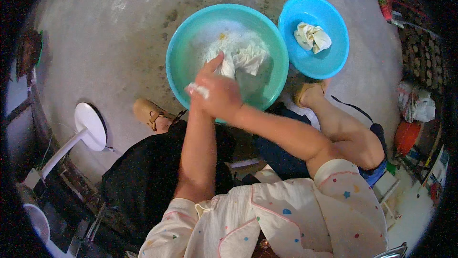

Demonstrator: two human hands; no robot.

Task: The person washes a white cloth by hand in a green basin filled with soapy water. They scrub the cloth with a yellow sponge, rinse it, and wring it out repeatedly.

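Over the near rim of a green plastic basin [171,75], my left hand [210,70] and my right hand [227,95] press together, blurred, around one end of a wet white cloth [250,59]. Its crumpled remainder lies in cloudy, sudsy water inside the basin. A white bit, foam or cloth, shows at the fingers on the left side. My right hand overlaps my left, so part of the grip is hidden. At the upper right, a smaller blue plastic basin [341,50] touches the green one and holds a crumpled cream cloth [312,38].
The basins stand on a concrete floor [96,50] with wet spots. A white round-based stand [89,127] is at the left. My sandalled feet flank the green basin on its near side. At the right are plastic bags [417,102] and a red object [408,138].
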